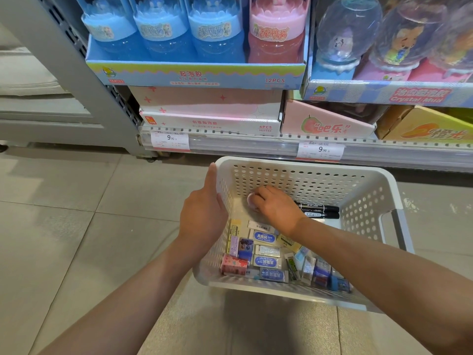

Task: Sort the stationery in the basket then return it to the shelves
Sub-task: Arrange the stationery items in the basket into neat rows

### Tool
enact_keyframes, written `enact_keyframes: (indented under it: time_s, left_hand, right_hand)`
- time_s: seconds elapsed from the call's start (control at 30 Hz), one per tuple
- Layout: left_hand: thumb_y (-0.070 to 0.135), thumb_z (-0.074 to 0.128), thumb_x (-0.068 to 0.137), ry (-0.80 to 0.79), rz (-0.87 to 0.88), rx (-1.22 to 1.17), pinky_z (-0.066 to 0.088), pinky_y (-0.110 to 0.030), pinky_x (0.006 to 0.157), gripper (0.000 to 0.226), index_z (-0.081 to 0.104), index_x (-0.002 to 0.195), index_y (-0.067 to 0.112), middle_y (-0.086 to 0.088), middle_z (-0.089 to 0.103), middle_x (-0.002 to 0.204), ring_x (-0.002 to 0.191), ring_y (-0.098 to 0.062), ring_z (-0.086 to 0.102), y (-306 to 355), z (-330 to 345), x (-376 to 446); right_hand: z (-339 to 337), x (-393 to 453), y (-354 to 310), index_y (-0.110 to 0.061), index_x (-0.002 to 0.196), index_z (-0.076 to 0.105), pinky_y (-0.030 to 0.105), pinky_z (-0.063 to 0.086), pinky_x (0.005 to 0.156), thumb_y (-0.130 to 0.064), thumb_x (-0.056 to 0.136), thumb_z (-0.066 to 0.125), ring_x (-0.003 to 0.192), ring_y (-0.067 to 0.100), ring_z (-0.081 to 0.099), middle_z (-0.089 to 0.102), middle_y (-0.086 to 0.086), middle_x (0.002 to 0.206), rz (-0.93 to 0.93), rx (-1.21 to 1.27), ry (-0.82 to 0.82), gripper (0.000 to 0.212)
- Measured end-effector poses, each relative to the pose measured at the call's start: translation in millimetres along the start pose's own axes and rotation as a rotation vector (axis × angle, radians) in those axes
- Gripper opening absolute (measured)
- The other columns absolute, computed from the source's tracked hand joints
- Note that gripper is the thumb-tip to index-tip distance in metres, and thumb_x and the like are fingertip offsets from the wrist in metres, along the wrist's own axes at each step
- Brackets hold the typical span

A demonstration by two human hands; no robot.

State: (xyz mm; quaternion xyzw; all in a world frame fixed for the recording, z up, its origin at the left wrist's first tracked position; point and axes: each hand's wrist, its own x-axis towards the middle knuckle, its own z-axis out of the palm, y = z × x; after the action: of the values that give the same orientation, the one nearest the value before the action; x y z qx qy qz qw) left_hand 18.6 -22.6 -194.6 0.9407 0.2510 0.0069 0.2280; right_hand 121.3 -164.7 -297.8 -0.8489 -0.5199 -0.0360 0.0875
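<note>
- Sitting on the tiled floor just in front of the bottom shelf, the white perforated basket (302,175) was where the stationery lay: a crowd of small erasers (265,261) along its near wall and two black markers (318,211) side by side near its far right.
- Judging by how much remained inside, the sorting looked barely started; nothing from the basket appeared to have gone back to a shelf yet.
- The right hand (276,208) was down inside the basket, fingers curled over a small round pinkish object (252,202) on the basket floor; whether it was already gripped or only covered could not be told.
- The left hand (203,213) rested against the outside of the left wall, its forefinger straight up along the rim, holding nothing.
- The pinkish object was mostly hidden by the fingers, so its kind stayed unclear.
- Eraser labels were too small to read, and the basket's near right corner was cut by the right forearm.
- Above, boxes of blue and pink slime bottles (217,29) and two price tags (170,140) filled the shelf.
</note>
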Motion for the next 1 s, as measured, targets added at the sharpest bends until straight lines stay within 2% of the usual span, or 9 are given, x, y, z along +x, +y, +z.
enact_keyframes:
  time_s: [0.1, 0.17, 0.23, 0.3, 0.37, 0.47, 0.67, 0.83, 1.0]
  left_hand:
    - [0.016, 0.04, 0.097, 0.003, 0.003, 0.006, 0.045, -0.031, 0.059, 0.06, 0.011, 0.15, 0.02, -0.006, 0.058, 0.079, 0.067, -0.02, 0.055, 0, 0, 1]
    - [0.015, 0.04, 0.097, 0.003, -0.004, 0.011, 0.04, -0.031, 0.06, 0.061, 0.011, 0.15, 0.019, -0.008, 0.059, 0.081, 0.068, -0.021, 0.051, -1, 0, 1]
    - [0.015, 0.04, 0.097, -0.001, -0.005, 0.009, 0.038, -0.03, 0.06, 0.061, 0.011, 0.15, 0.019, -0.008, 0.058, 0.081, 0.068, -0.02, 0.049, -1, 0, 1]
    - [0.015, 0.04, 0.096, -0.003, 0.003, -0.005, 0.041, -0.031, 0.06, 0.061, 0.012, 0.15, 0.02, -0.008, 0.059, 0.081, 0.068, -0.022, 0.051, -2, 1, 1]
    - [0.016, 0.039, 0.097, -0.005, 0.005, -0.009, 0.043, -0.031, 0.059, 0.06, 0.012, 0.15, 0.02, -0.005, 0.055, 0.077, 0.067, -0.022, 0.054, -2, 1, 0]
    - [0.017, 0.04, 0.097, 0.001, -0.006, 0.004, 0.042, -0.03, 0.057, 0.06, 0.011, 0.15, 0.021, -0.002, 0.053, 0.076, 0.066, -0.019, 0.054, -2, 1, 0]
    - [0.017, 0.039, 0.098, -0.007, -0.004, -0.004, 0.052, -0.034, 0.059, 0.06, 0.01, 0.15, 0.022, -0.003, 0.055, 0.077, 0.066, -0.02, 0.058, -2, 1, 1]
    - [0.015, 0.04, 0.096, -0.007, 0.004, -0.005, 0.048, -0.034, 0.063, 0.061, 0.011, 0.15, 0.019, -0.013, 0.064, 0.087, 0.071, -0.026, 0.058, -2, 0, 0]
    - [0.015, 0.04, 0.096, -0.003, 0.005, -0.011, 0.043, -0.034, 0.062, 0.062, 0.011, 0.151, 0.019, -0.013, 0.063, 0.084, 0.071, -0.026, 0.056, 0, -1, 0]
  right_hand:
    - [-6, -2, -7, -0.007, 0.092, 0.068, 0.031, 0.054, 0.065, -0.02, 0.064, 0.078, 0.075, 0.024, 0.064, 0.066, 0.008, 0.089, -0.023, 0.022, 0.096, 0.033]
    - [-12, -4, -22, -0.008, 0.094, 0.067, 0.032, 0.052, 0.064, -0.028, 0.073, 0.061, 0.074, 0.023, 0.063, 0.065, 0.007, 0.087, -0.055, 0.072, 0.059, 0.029]
    - [-17, -5, -43, -0.007, 0.091, 0.066, 0.032, 0.048, 0.061, -0.026, 0.08, 0.05, 0.072, 0.026, 0.061, 0.062, 0.009, 0.084, -0.058, 0.242, -0.124, 0.027]
    - [-16, -5, -58, -0.007, 0.09, 0.064, 0.03, 0.041, 0.063, -0.025, 0.085, 0.055, 0.075, 0.025, 0.057, 0.058, 0.008, 0.083, 0.009, 0.401, -0.413, 0.021]
    - [-12, -7, -68, -0.008, 0.088, 0.062, 0.026, 0.036, 0.064, -0.027, 0.085, 0.06, 0.073, 0.019, 0.049, 0.054, 0.003, 0.079, 0.052, 0.485, -0.578, 0.019]
    - [-6, -8, -76, -0.011, 0.092, 0.061, 0.025, 0.037, 0.068, -0.027, 0.086, 0.062, 0.075, 0.017, 0.048, 0.056, 0.006, 0.083, 0.101, 0.551, -0.651, 0.017]
    - [-11, 0, -80, 0.0, 0.109, 0.059, 0.033, 0.045, 0.077, -0.026, 0.092, 0.053, 0.087, 0.027, 0.055, 0.062, 0.018, 0.1, 0.097, 0.57, -0.82, 0.031]
    - [-36, 10, -59, -0.006, 0.107, 0.056, 0.031, 0.047, 0.073, -0.024, 0.082, 0.063, 0.081, 0.021, 0.056, 0.064, 0.012, 0.093, 0.177, 0.662, -0.643, 0.031]
    - [-50, 12, -35, -0.011, 0.103, 0.054, 0.031, 0.048, 0.069, -0.024, 0.079, 0.068, 0.08, 0.018, 0.058, 0.062, 0.003, 0.092, 0.299, 0.649, -0.105, 0.03]
